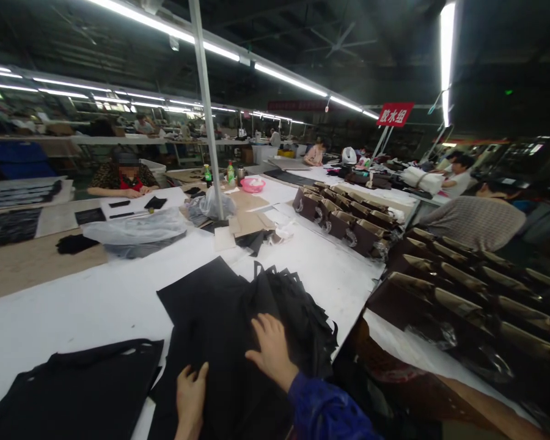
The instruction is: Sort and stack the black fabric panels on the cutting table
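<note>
My right hand (274,351) lies with its fingers spread on a layered pile of black fabric pieces (297,311), whose edges fan out at the right. Lower and to the left, my left hand (191,394) rests on a large black fabric sheet (211,305). Its thumb stands apart from its partly bent fingers, and I see nothing between them. Beside it at the left lies a stack of black fabric panels (82,385) with small cut-outs near the top edge. All of these are on the white tabletop (105,305).
Rows of dark brown bags (348,226) stand at the right, with more on a nearer surface (481,293). A white post (206,110) rises from the table beyond cardboard scraps (250,223) and plastic-wrapped material (137,229). A co-worker (126,174) sits across; another (476,220) is at right.
</note>
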`<state>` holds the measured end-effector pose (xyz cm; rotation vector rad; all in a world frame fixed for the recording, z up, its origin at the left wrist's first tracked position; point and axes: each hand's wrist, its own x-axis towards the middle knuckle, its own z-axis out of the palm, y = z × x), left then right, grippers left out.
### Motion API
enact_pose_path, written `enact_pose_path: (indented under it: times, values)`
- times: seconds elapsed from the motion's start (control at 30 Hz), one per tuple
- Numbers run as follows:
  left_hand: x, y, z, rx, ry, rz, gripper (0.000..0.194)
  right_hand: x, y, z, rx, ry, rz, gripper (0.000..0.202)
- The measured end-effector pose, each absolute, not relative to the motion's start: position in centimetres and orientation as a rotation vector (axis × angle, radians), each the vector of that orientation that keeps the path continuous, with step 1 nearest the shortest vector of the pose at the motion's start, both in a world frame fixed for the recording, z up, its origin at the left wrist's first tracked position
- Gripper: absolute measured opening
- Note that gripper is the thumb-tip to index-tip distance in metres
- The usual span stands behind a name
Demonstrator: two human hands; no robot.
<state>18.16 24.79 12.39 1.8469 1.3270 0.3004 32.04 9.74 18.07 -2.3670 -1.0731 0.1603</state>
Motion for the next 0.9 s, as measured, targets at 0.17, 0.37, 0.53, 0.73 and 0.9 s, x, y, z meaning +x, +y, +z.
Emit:
enact_pose_path:
  times: [0.17,0.37,0.53,0.73,0.9]
  values:
    - [17.2,26.5,12.5,1.782,1.362,0.471,0.061,35.8,6.5,12.7,-2.724,-1.039,0.213,0.082]
    - [24.7,22.0,16.8,1.391,0.963,0.261,0.078,34.3,7.1,14.4,-2.539,-0.975,0.231,0.055]
    - [25.4,23.5,19.9,1.303,0.826,0.247,0.063,31.1,6.7,19.2,-1.987,-1.48,0.408,0.054]
    - [21.8,29.2,23.5,1.822,1.126,0.556,0.041,34.6,4.4,17.7,-2.508,-0.425,0.132,0.059]
    - [24.2,26.5,27.2,2.358,0.989,0.293,0.039,36.2,5.6,16.1,-2.532,-0.347,0.383,0.047]
